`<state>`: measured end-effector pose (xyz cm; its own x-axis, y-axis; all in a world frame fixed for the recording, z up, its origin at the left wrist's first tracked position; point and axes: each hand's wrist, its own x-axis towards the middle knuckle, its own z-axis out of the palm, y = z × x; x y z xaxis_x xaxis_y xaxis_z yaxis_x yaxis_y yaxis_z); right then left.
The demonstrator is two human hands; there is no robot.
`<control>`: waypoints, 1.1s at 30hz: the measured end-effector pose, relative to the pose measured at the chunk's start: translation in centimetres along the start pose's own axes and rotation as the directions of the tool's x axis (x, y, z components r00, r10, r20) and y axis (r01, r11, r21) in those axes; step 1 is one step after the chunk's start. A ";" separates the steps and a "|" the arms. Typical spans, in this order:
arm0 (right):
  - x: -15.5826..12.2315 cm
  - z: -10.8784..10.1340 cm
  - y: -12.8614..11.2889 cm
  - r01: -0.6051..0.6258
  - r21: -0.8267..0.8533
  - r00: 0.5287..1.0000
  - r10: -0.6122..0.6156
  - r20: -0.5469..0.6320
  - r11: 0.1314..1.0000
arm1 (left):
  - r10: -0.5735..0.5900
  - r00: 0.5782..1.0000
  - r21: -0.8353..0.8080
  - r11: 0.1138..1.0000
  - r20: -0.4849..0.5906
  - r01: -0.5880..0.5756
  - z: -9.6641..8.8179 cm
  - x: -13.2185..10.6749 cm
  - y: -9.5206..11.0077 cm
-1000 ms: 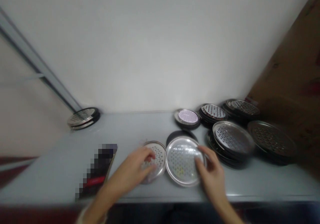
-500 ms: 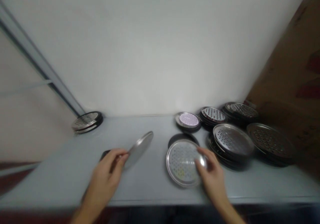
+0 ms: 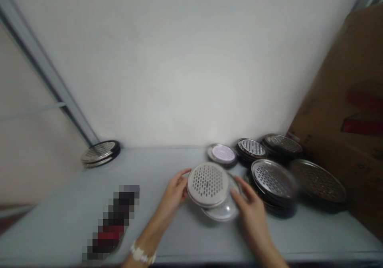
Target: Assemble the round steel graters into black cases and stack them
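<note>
Left hand (image 3: 176,190) has its grip pinched on the left rim of a round silver metal disc with slotted holes (image 3: 208,184); right hand (image 3: 249,208) is clasping the right edge of a shiny round silver metal disc (image 3: 223,213) partly underneath. Rim holds probably make sense here, since the slotted face stays uncovered. The two overlap off-centre, over the near middle of the grey table (image 3: 155,168). Can't tell if they're actually touching.

Tightest spot is the right: a dark-and-silver stack of round perforated discs (image 3: 273,182) sits just beside that hand, with more stacks behind, then a big brown cardboard box (image 3: 344,100). Left side's roomier, just a pixelated dark-and-red object (image 3: 110,236) near the forearm.
</note>
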<state>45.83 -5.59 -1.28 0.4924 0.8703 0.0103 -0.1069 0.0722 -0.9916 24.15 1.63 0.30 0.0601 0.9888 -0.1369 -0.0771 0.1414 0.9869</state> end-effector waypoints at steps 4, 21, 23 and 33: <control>-0.1 0.1 0.1 0.002 0.025 1.000 -0.002 -0.006 1.000 | 0.027 0.994 0.071 0.997 0.107 -0.034 0.5 -0.3 -0.8; -0.1 0.3 1.7 -0.053 0.162 0.991 0.032 0.132 0.985 | 0.093 0.971 0.090 0.989 0.222 -0.116 1.7 -1.6 -0.4; -0.2 0.2 1.5 -0.009 0.048 0.989 0.002 0.149 0.999 | 0.104 0.974 0.091 0.988 0.203 -0.124 1.6 -1.6 -0.2; -0.8 0.5 0.1 -0.160 0.108 0.960 0.129 0.248 0.981 | -0.008 0.981 0.073 0.997 0.196 -0.006 1.4 -1.7 -0.5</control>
<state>44.97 -6.00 -1.31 0.2451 0.9656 -0.0865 -0.2766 -0.0158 -0.9608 25.52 -0.17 0.17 0.2543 0.9589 -0.1258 -0.0050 0.1314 0.9913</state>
